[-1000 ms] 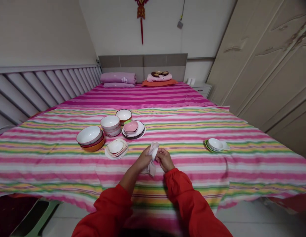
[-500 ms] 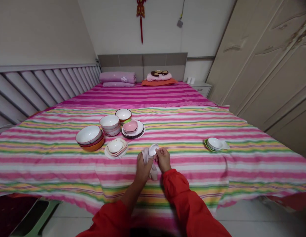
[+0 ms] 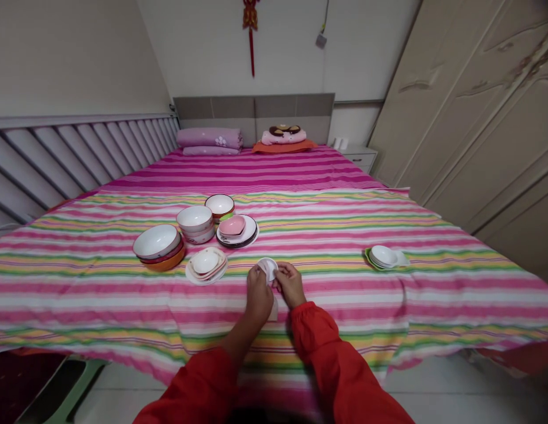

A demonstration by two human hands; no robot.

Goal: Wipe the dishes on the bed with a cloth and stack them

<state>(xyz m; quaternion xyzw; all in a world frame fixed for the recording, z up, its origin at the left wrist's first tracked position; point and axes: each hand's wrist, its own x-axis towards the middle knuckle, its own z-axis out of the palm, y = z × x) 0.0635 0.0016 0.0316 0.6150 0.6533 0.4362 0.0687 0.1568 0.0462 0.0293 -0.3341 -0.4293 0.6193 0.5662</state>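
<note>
In the head view, my right hand (image 3: 290,284) pinches the right edge of a small white dish (image 3: 271,268) above the striped cloth. My left hand (image 3: 258,297) is closed around a pale cloth (image 3: 274,309), part of which lies against the dish while its lower end hangs below the fingers. To the left is a stack of small white dishes (image 3: 206,263) on a plate. Behind it, a pink bowl (image 3: 232,225) sits on dark-rimmed plates (image 3: 251,234). Far to my right is another stack of small white dishes (image 3: 384,256) with a green one at the bottom.
Stacked large bowls stand at the left: an orange-based stack (image 3: 163,265), a white stack (image 3: 195,219) and a further bowl (image 3: 219,204). The striped cloth (image 3: 326,330) covers the bed. A slatted rail (image 3: 70,153) runs along the left, a wardrobe (image 3: 485,118) along the right.
The dish has turned and shifted slightly left. My left hand has moved up to its left side, bringing the cloth over the dish's surface.
</note>
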